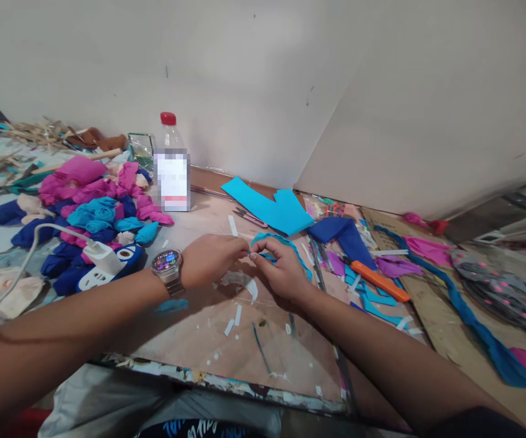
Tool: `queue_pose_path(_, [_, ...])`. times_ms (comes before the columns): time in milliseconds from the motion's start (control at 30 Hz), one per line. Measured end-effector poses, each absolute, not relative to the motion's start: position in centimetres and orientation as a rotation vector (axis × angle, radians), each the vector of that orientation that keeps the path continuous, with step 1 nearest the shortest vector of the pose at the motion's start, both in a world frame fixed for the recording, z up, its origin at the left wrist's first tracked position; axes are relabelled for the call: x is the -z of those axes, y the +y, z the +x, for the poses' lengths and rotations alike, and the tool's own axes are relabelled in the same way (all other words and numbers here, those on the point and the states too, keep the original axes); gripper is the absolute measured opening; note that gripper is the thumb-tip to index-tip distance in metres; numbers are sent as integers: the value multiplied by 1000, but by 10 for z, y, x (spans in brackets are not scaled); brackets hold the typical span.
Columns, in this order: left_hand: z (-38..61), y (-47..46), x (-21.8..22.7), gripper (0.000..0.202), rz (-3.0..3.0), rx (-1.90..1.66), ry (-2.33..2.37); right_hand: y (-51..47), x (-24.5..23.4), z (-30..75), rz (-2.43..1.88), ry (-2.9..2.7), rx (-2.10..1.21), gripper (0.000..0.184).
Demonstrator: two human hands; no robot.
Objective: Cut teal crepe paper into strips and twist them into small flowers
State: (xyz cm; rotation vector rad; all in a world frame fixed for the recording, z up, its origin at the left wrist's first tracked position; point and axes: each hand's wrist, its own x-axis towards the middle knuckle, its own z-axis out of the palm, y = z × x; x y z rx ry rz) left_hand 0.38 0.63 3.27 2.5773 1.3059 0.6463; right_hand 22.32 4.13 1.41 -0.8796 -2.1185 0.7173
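Observation:
My left hand, with a watch on the wrist, is closed, its thumb and fingers pinching at the centre of the table. Fingertip to fingertip with it, my right hand is also closed in a pinch. A crinkled blue strip, cloth or crepe paper, runs from between the fingertips and curves behind my right hand; its pinched end is mostly hidden. Just beyond the hands lie a folded bright blue piece and small thread snips.
A pile of pink and blue cloth-like buds lies left, with a power strip and white cable. Behind stand a red-capped bottle and a phone-like screen. An orange cutter and coloured scraps lie right.

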Motion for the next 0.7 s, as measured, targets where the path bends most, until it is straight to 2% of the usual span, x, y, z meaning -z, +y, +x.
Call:
queue_pose_path(100, [6, 5, -33, 21, 2423, -743, 1350, 42, -13, 224, -784, -2179, -485, 11])
queue_pose_path(200, [4, 6, -30, 21, 2537, -790, 1287, 41, -14, 225, -737, -2205, -434, 9])
queue_pose_path(300, [0, 7, -27, 23, 2782, -763, 1182, 39, -18, 224, -763, -2183, -592, 9])
queue_pose_path(433, [-2, 7, -30, 23, 2935, -758, 1094, 38, -19, 223, -817, -2089, -1023, 13])
queue_pose_path(500, [-1, 6, -32, 22, 2911, -776, 1114, 38, -18, 222, -815, -2053, -1068, 13])
queue_pose_path(700, [4, 2, -39, 31, 2439, -862, 1263, 40, -15, 224, -710, -2167, -441, 11])
